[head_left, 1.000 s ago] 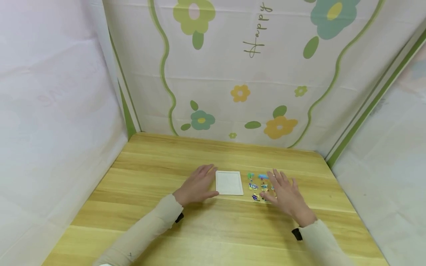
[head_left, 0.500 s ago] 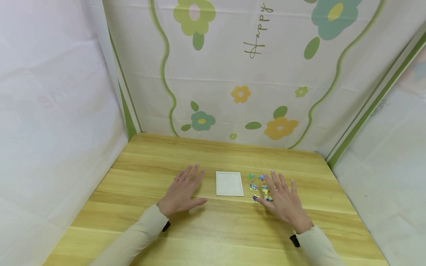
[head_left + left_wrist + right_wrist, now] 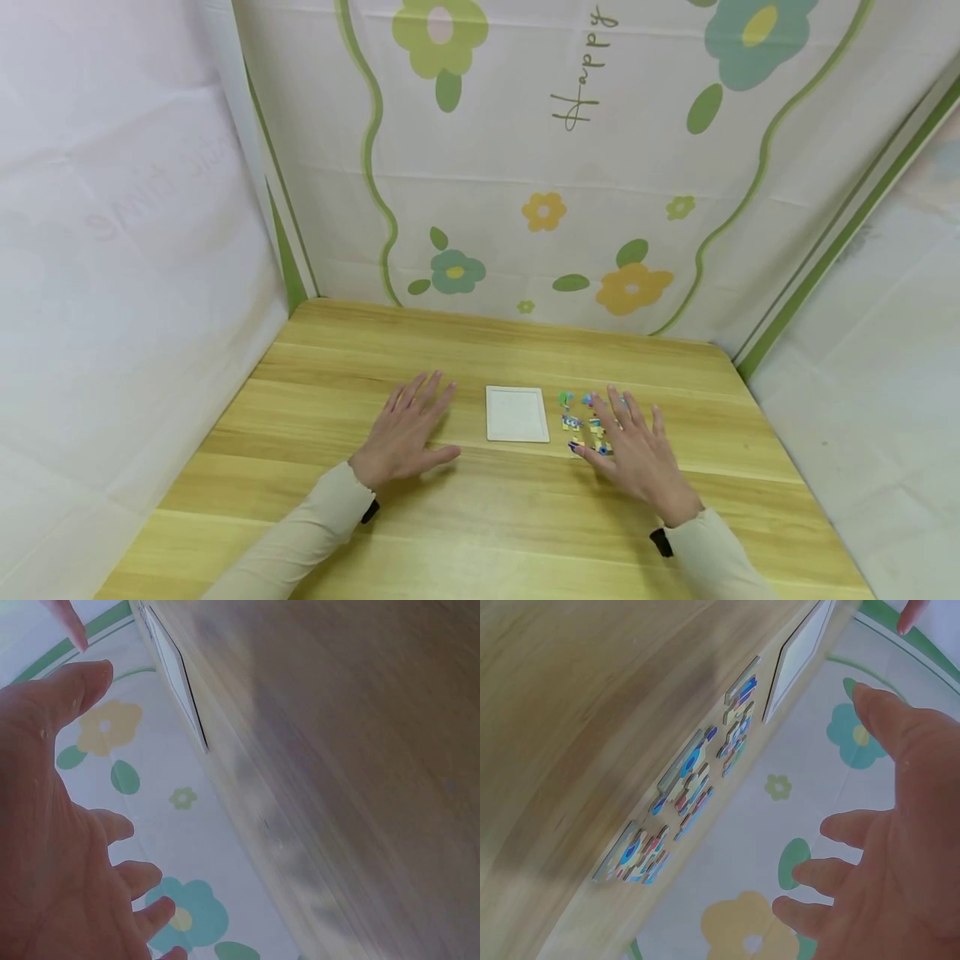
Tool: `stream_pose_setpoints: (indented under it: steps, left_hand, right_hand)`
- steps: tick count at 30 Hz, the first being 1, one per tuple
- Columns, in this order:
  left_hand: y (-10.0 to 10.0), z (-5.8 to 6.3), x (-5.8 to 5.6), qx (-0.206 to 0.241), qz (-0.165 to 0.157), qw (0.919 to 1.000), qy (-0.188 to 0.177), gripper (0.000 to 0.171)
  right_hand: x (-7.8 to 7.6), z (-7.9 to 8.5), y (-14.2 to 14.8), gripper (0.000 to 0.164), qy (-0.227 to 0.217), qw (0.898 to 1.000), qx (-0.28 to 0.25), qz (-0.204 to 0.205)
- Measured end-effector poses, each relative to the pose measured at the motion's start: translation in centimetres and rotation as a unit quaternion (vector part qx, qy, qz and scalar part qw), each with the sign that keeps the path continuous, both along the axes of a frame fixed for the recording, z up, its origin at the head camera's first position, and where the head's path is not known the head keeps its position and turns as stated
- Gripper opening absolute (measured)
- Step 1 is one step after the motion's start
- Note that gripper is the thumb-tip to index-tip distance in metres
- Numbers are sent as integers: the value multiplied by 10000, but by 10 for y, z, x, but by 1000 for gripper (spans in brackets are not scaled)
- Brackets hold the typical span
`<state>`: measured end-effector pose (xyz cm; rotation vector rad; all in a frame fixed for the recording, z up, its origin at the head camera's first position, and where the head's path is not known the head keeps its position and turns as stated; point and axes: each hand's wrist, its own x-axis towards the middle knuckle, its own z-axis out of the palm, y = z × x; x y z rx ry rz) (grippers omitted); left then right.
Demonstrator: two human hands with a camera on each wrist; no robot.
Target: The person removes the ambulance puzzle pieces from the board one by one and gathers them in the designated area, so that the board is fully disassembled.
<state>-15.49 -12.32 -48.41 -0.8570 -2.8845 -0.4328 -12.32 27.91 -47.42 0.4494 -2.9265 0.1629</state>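
Observation:
A white square puzzle frame (image 3: 517, 414) lies flat on the wooden table, between my two hands. To its right, several colourful jigsaw puzzle pieces (image 3: 572, 422) are laid out in rows, partly hidden in the head view. My right hand (image 3: 637, 458) hovers over them with its fingers spread, holding nothing; in the right wrist view the puzzle pieces (image 3: 684, 780) lie apart from the fingers. Left of the frame, my left hand (image 3: 401, 442) is held above the table, fingers spread and nothing in its grasp.
The wooden table (image 3: 480, 525) ends at a white flowered cloth (image 3: 480, 167) hanging behind it. White cloth walls (image 3: 135, 275) close off the left and right sides.
My left hand has moved left, away from the puzzle frame. My right hand has shifted slightly left and down over the pieces. The frame stays where it was.

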Motion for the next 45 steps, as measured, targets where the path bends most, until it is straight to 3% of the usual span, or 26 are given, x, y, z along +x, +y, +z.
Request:
stream_pose_setpoints:
  steps: [11, 20, 28, 36, 40, 43, 45]
  left_hand:
    - [0, -1, -1, 74, -5, 9998, 172, 94]
    - [-1, 1, 1, -31, 51, 10000, -6, 95]
    - [0, -1, -3, -13, 32, 9999, 157, 92]
    - [-1, -1, -3, -114, 48, 9999, 4, 97]
    - [35, -3, -17, -65, -802, 9968, 28, 97]
    - [64, -3, -23, 25, -1444, 9895, 85, 96]
    - [64, -4, -23, 56, -1444, 9894, 119, 96]
  right_hand:
    - [0, -1, 2, 86, 48, 10000, 36, 5]
    - [0, -1, 2, 85, 27, 10000, 91, 17]
    - [-3, 1, 1, 86, -5, 10000, 92, 8]
    - [-4, 0, 0, 88, 79, 9999, 69, 56]
    - [49, 1, 24, 88, 111, 9968, 63, -795]
    - [91, 1, 37, 89, 67, 9896, 53, -1439]
    - [90, 2, 37, 88, -8, 9893, 39, -1456]
